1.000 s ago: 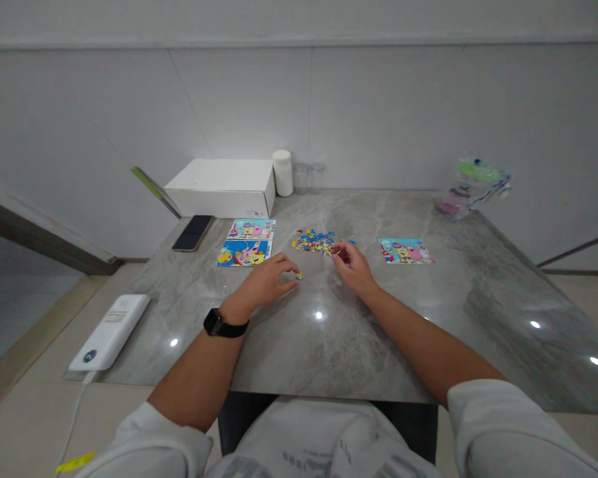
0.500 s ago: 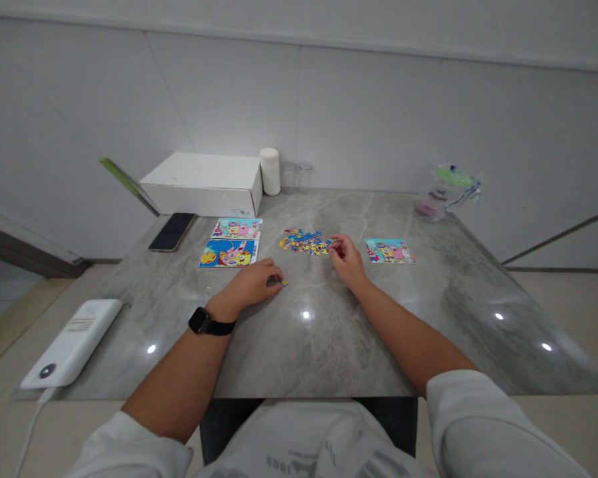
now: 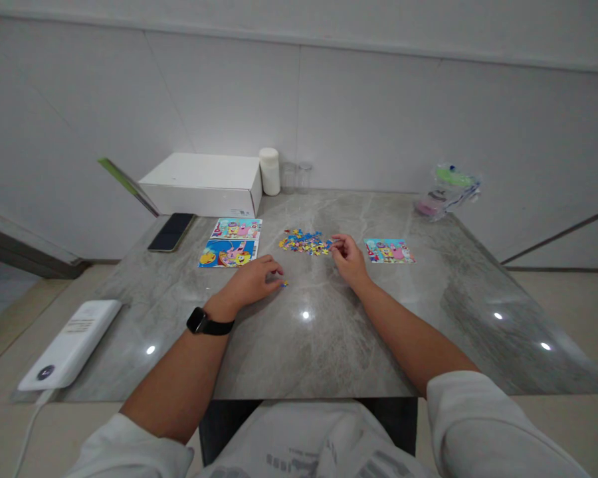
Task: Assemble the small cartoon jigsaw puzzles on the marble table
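A loose heap of small jigsaw puzzle pieces (image 3: 306, 243), mostly blue and yellow, lies in the middle of the grey table. My left hand (image 3: 256, 280), with a black watch on its wrist, rests nearer to me, thumb and fingers apart. Just by its thumb tip a single puzzle piece (image 3: 285, 284) lies on the tabletop. At the heap's right edge, my right hand (image 3: 349, 257) pinches a puzzle piece (image 3: 333, 243), partly hidden by the fingertips. Right of that hand lies a small cartoon picture card (image 3: 390, 251); a larger cartoon sheet (image 3: 230, 243) lies beyond my left hand.
A white box (image 3: 202, 186), a white bottle (image 3: 270, 171) and two clear glasses (image 3: 303, 176) stand at the back. A phone (image 3: 172, 232) and a white power bank (image 3: 70, 345) with a cable lie left. A clear plastic bag (image 3: 448, 191) sits back right.
The fingers of my left hand have parted from the small piece, which stays on the table. My right hand has shifted very slightly to the right.
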`<state>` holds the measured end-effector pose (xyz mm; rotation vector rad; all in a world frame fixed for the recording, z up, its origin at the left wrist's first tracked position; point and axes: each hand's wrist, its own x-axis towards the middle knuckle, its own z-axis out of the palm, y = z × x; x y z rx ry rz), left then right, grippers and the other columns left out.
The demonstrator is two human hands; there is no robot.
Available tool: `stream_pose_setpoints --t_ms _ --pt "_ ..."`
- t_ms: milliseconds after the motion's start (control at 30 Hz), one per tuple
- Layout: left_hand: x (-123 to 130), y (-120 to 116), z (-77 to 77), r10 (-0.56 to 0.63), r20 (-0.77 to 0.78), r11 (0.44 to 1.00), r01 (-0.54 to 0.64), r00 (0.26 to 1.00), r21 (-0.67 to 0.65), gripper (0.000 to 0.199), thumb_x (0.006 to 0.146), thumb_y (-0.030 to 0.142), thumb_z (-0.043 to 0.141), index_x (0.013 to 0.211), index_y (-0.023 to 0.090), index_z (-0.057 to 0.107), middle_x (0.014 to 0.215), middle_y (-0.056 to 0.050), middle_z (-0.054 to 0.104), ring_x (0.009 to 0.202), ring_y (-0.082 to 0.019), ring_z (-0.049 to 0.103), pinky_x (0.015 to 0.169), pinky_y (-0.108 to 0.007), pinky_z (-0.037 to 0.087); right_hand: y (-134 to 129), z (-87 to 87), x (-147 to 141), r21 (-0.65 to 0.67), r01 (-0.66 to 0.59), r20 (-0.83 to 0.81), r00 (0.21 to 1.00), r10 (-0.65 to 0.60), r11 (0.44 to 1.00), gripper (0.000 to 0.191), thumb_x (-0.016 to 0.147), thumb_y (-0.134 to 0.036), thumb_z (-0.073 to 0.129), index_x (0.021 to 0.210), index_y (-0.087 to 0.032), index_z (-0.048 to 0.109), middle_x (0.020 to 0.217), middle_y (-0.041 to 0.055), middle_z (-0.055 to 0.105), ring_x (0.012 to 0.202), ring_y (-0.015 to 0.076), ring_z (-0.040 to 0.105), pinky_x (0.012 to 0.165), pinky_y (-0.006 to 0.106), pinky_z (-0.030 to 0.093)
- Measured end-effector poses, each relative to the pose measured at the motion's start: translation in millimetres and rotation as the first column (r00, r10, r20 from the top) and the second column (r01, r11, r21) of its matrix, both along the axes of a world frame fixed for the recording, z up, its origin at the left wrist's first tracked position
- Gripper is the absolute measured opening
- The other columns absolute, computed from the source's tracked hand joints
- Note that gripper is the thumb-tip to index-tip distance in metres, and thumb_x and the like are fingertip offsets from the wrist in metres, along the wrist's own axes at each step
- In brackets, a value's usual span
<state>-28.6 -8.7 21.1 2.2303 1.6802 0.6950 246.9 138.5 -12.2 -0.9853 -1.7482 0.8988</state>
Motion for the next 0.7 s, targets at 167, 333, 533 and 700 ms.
stream_pose_setpoints --t_ms 167,333,533,700 --pt "-0.8 3.0 7.6 0.202 0.112 0.958 -0.221 0.973 0.185 0.019 0.099 0.029 0.061 0.111 0.021 0.074 0.105 -0.006 0.069 0.091 -0.020 0.063 0.087 -0.035 0.051 6.7 2.1 6.7 0.059 0.083 0.045 0.995 -0.086 0.995 0.034 0.092 -0.039 0.060 0.121 -0.023 0.065 0.095 0.0055 0.072 0.081 0.0220 0.066 0.077 0.035 0.053" --pt "2.9 3.7 9.2 0.309 0.204 0.901 -0.354 0.929 0.250 0.021 0.099 0.024 0.058 0.113 0.020 0.073 0.099 -0.004 0.067 0.080 -0.018 0.057 0.081 -0.034 0.049 12.7 1.9 13.6 0.268 0.021 0.320 0.941 -0.110 0.963 0.021 0.095 -0.029 0.059 0.107 -0.023 0.074 0.102 0.0087 0.073 0.085 0.0229 0.064 0.087 0.038 0.053" --pt "10.2 3.7 2.1 0.249 0.202 0.934 -0.291 0.947 0.210 0.021 0.100 0.023 0.057 0.112 0.020 0.073 0.103 -0.005 0.068 0.082 -0.017 0.059 0.080 -0.033 0.048 4.5 -7.7 4.7 0.323 -0.206 0.584 0.811 -0.023 0.924 0.027 0.096 -0.020 0.061 0.113 -0.025 0.080 0.109 0.0127 0.074 0.103 0.0285 0.067 0.096 0.044 0.053" --pt "10.8 4.4 0.3 0.209 0.209 0.946 -0.252 0.955 0.205 0.020 0.100 0.022 0.057 0.112 0.019 0.073 0.105 -0.005 0.067 0.083 -0.017 0.060 0.083 -0.033 0.050 3.5 -5.4 4.6 0.302 -0.232 0.675 0.737 -0.036 0.925 0.020 0.097 -0.024 0.064 0.108 -0.025 0.081 0.111 0.0118 0.075 0.104 0.0271 0.067 0.096 0.041 0.053"
